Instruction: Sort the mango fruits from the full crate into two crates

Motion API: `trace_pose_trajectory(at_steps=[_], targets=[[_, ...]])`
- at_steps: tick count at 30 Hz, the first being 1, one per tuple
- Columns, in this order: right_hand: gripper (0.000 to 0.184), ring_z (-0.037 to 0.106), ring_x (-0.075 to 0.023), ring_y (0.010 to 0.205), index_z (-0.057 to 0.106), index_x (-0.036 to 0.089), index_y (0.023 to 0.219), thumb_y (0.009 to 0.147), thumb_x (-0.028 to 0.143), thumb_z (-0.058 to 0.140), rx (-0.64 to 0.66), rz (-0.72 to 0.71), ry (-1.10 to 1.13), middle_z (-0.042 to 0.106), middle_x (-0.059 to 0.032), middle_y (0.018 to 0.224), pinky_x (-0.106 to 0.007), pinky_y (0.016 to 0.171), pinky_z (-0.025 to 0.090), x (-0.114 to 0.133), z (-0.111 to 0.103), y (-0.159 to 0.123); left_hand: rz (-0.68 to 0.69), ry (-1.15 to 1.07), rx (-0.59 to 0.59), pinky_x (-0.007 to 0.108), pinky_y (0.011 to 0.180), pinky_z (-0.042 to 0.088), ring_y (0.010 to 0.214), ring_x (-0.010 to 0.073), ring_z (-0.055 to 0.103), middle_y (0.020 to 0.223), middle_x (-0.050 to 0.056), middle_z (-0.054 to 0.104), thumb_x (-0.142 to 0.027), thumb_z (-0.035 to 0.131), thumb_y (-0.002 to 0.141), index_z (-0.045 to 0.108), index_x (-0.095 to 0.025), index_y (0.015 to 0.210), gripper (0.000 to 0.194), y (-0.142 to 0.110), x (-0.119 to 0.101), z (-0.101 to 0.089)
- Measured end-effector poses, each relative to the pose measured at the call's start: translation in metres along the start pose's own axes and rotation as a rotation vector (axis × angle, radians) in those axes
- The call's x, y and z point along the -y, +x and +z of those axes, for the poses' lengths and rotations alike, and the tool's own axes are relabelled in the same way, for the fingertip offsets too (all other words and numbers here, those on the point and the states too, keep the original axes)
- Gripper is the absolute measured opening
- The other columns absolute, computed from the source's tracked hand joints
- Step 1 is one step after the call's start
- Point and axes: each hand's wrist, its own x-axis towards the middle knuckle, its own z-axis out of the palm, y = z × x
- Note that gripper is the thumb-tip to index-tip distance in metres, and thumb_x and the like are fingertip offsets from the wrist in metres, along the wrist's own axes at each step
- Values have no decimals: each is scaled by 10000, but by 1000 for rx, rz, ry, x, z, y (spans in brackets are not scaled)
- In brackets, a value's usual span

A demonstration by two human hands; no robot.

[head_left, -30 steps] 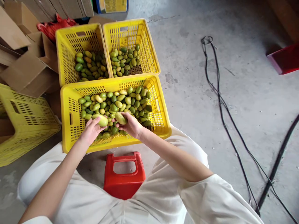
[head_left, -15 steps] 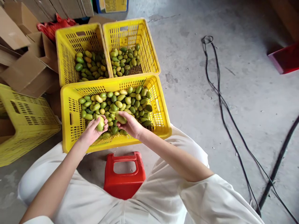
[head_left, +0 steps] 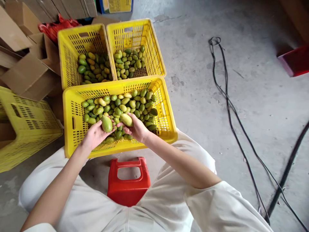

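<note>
Over the near yellow crate (head_left: 70, 141), my left hand (head_left: 93, 137) holds a green mango (head_left: 107, 124) on its upturned palm and fingers. My right hand (head_left: 139, 129) grips a yellowish-green mango (head_left: 126, 120) between thumb and fingers, just right of the other. The two hands almost meet at the fingertips. Below them lie many small green and yellow mangoes (head_left: 118, 111), partly hidden by my hands.
Two yellow crates (head_left: 158, 53) with more mangoes stand behind the near one. Cardboard boxes (head_left: 29, 74) and another yellow crate (head_left: 36, 119) are at the left. A red plastic stool (head_left: 129, 190) sits between my legs. Black cables (head_left: 227, 96) cross the concrete floor.
Both mangoes have been turned in my hands. My left fingers have opened out from around their mango, and the right mango now shows a paler side.
</note>
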Motion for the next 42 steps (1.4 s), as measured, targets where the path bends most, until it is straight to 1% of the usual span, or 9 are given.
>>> trace_pose_trajectory(at_steps=[5, 8, 11, 15, 18, 24, 31, 37, 42], targets=[[181, 578, -104, 594, 695, 203, 978, 1004, 343, 806, 32, -85, 24, 772, -21, 844, -203, 520, 408, 0, 0, 0, 42, 90, 119, 448, 1060, 673, 1185, 324, 793, 1103, 136, 822, -384, 912, 953, 808, -166, 1139, 304, 5, 7, -17], [225, 607, -98, 618, 740, 191, 997, 921, 327, 902, 51, -105, 30, 761, -8, 870, -208, 544, 446, -1, -1, 1, 71, 121, 165, 467, 1084, 664, 1240, 330, 762, 1054, 90, 779, -286, 1004, 852, 804, -190, 1076, 315, 6, 9, -21], [239, 608, -101, 650, 751, 204, 1001, 879, 317, 922, 57, -120, 47, 746, 10, 874, -216, 588, 476, -2, -2, 1, 93, 120, 149, 423, 1037, 670, 1155, 277, 769, 1034, 37, 756, -150, 1017, 783, 800, -240, 1075, 375, 5, 9, -19], [234, 583, -98, 694, 736, 217, 955, 844, 282, 931, 76, -151, 27, 689, 36, 839, -194, 599, 455, -2, -1, 1, 92, 120, 166, 317, 875, 672, 961, 184, 754, 1134, 21, 782, -189, 1033, 778, 803, -303, 1293, 575, 3, 7, -14], [193, 564, -97, 705, 689, 218, 917, 866, 258, 871, 45, -142, 43, 670, 40, 840, -183, 578, 441, -2, 0, 0, 54, 139, 214, 291, 769, 654, 909, 182, 742, 1109, 50, 778, -266, 1001, 816, 784, -259, 1349, 575, 3, 5, -13], [290, 691, -149, 761, 554, 261, 1035, 830, 125, 707, 0, 3, 131, 689, 48, 865, -260, 683, 611, -1, -1, 0, -13, 48, 180, 481, 870, 702, 1119, 361, 798, 1200, 160, 814, -407, 718, 871, 721, -169, 1514, 686, -1, -1, -9], [426, 698, -148, 710, 537, 267, 1082, 818, 91, 820, 4, -70, 156, 717, 55, 861, -251, 644, 599, 0, -3, 6, -5, 102, 120, 408, 861, 670, 1151, 332, 806, 1211, 146, 832, -281, 719, 922, 661, -194, 1624, 710, -2, 1, -3], [438, 702, -148, 735, 598, 247, 1078, 822, 148, 939, 20, -110, 147, 774, 21, 916, -247, 652, 559, 3, -5, 8, 18, 167, 120, 369, 901, 656, 1198, 312, 790, 1253, 139, 817, -411, 894, 940, 712, -225, 1541, 655, 3, 8, -11], [422, 684, -131, 753, 619, 249, 1034, 819, 166, 972, 15, -115, 128, 767, 32, 906, -227, 674, 562, 1, -5, 6, 51, 198, 80, 388, 965, 646, 1101, 263, 763, 1191, 68, 786, -337, 1115, 695, 797, -243, 1276, 669, 4, 11, -13]])
